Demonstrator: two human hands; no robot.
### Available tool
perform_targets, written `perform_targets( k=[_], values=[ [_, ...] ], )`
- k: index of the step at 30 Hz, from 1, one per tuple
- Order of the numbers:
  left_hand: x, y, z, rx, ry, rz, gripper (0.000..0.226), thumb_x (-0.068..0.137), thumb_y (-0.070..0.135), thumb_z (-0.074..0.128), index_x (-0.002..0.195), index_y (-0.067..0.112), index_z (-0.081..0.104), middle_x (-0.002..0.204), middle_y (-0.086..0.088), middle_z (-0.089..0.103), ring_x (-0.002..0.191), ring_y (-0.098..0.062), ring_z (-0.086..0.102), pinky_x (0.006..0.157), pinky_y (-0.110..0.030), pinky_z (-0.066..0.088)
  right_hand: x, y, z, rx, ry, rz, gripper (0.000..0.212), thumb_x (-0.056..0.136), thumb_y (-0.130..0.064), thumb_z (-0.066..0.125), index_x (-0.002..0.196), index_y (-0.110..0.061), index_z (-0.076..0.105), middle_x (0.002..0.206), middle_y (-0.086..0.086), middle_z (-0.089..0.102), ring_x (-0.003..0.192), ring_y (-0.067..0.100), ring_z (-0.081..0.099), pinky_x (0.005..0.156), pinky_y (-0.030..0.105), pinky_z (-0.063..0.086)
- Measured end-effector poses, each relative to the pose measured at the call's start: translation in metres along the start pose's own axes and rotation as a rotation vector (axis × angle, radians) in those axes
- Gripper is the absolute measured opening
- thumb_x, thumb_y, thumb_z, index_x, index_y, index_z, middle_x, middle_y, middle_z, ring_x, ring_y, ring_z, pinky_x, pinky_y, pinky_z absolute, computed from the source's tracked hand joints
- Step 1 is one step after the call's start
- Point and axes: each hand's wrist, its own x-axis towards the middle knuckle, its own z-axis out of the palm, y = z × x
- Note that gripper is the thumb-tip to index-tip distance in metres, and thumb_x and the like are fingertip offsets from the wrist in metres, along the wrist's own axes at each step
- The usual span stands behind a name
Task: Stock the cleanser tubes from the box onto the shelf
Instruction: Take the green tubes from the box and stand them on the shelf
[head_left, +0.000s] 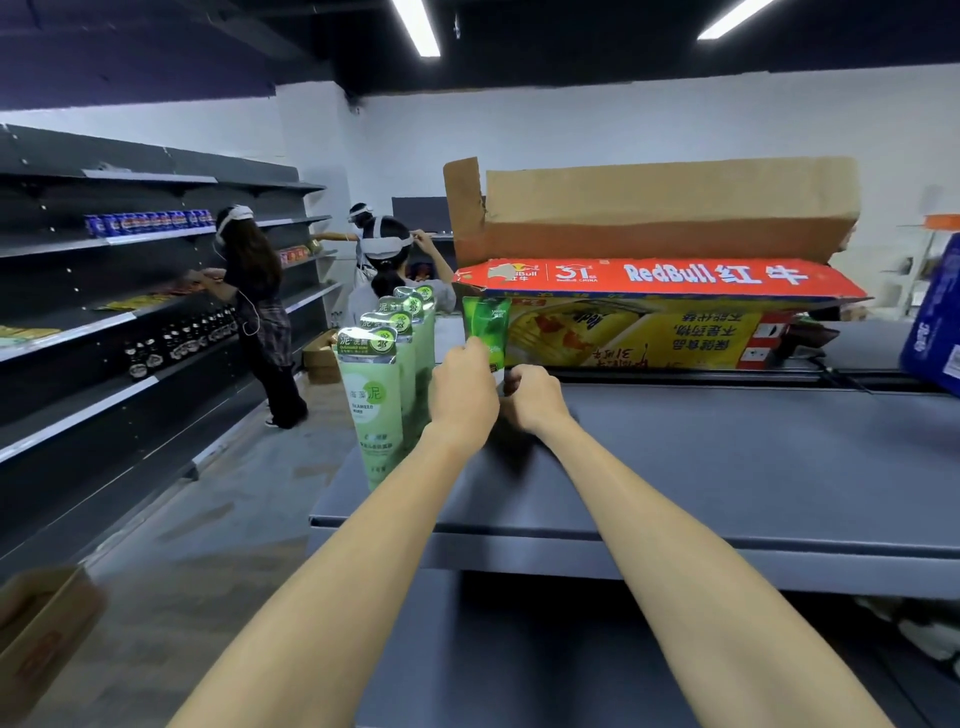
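L hand (464, 384) grips a green tube (488, 328) upright on the grey shelf (727, 467), just right of a row of tubes (387, 374) at shelf's left end. R hand (535, 397) curled at tube's base; can't tell if it holds. Box (654, 312) sits behind, flaps open.

On the shelf (727, 467) before you, a row of tubes (382, 395) stands at the left edge, your two hands (462, 384) hold another tube (488, 330) just right of it, and the box (649, 312) lies behind.
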Motion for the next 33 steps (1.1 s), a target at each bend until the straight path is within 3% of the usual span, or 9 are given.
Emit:
perform_targets(
  k=[4,7,11,15,21,27,33],
  values=[
    [0.003,-0.01,0.007,-0.041,0.016,-0.036,0.006,0.091,0.005,0.052,0.095,0.01,0.053,0.094,-0.014,0.064,0.085,-0.038,0.063,0.065,-0.04,0.051,0.007,-0.001,0.004,0.03,0.012,-0.006,0.018,0.08,-0.018,0.072,0.068,-0.013,0.059,0.077,0.007,0.065,0.07,0.022,0.053,0.053,0.027,0.036],
    [0.004,-0.011,0.009,-0.072,0.021,-0.038,0.005,0.092,0.009,0.056,0.093,0.01,0.051,0.092,-0.012,0.065,0.083,-0.037,0.062,0.064,-0.038,0.048,0.006,0.003,-0.003,-0.014,-0.006,-0.011,0.03,0.078,-0.023,0.078,0.063,-0.019,0.053,0.074,0.001,0.062,0.064,0.014,0.052,0.051,0.025,0.036],
    [0.005,-0.007,0.012,-0.085,0.019,0.004,0.013,0.088,0.008,0.06,0.1,0.011,0.058,0.095,-0.011,0.068,0.088,-0.037,0.063,0.063,-0.035,0.04,0.001,0.013,-0.022,-0.068,0.006,-0.008,0.03,0.076,-0.031,0.082,0.066,-0.02,0.056,0.077,0.002,0.065,0.071,0.017,0.056,0.063,0.028,0.044],
    [0.002,0.007,0.019,-0.132,0.002,0.056,0.019,0.089,0.013,0.065,0.107,0.008,0.059,0.099,-0.012,0.068,0.094,-0.038,0.062,0.069,-0.037,0.042,-0.001,0.028,-0.045,-0.11,0.048,0.009,0.027,0.075,-0.031,0.082,0.088,-0.01,0.072,0.09,0.005,0.075,0.087,0.021,0.068,0.077,0.034,0.055],
    [-0.001,0.025,0.021,-0.165,-0.012,0.069,0.027,0.091,0.013,0.065,0.117,0.009,0.06,0.107,-0.015,0.068,0.103,-0.039,0.061,0.078,-0.041,0.047,0.0,0.039,-0.055,-0.131,0.072,0.036,0.027,0.078,-0.03,0.081,0.093,-0.011,0.07,0.095,0.006,0.074,0.089,0.021,0.066,0.074,0.03,0.051],
    [-0.007,0.026,0.021,-0.171,-0.026,0.062,0.025,0.089,0.011,0.063,0.113,0.009,0.062,0.098,-0.015,0.068,0.095,-0.04,0.062,0.07,-0.036,0.041,0.002,0.041,-0.053,-0.126,0.076,0.042,0.033,0.079,-0.028,0.08,0.104,-0.009,0.07,0.101,0.008,0.073,0.093,0.023,0.065,0.075,0.029,0.049],
    [-0.011,0.023,0.013,-0.162,-0.029,0.065,0.024,0.09,0.015,0.065,0.113,0.01,0.061,0.094,-0.013,0.069,0.095,-0.038,0.063,0.076,-0.041,0.047,-0.001,0.04,-0.053,-0.113,0.09,0.066,0.034,0.075,-0.03,0.084,0.1,-0.009,0.074,0.096,0.008,0.075,0.092,0.023,0.068,0.079,0.033,0.055]
  ],
)
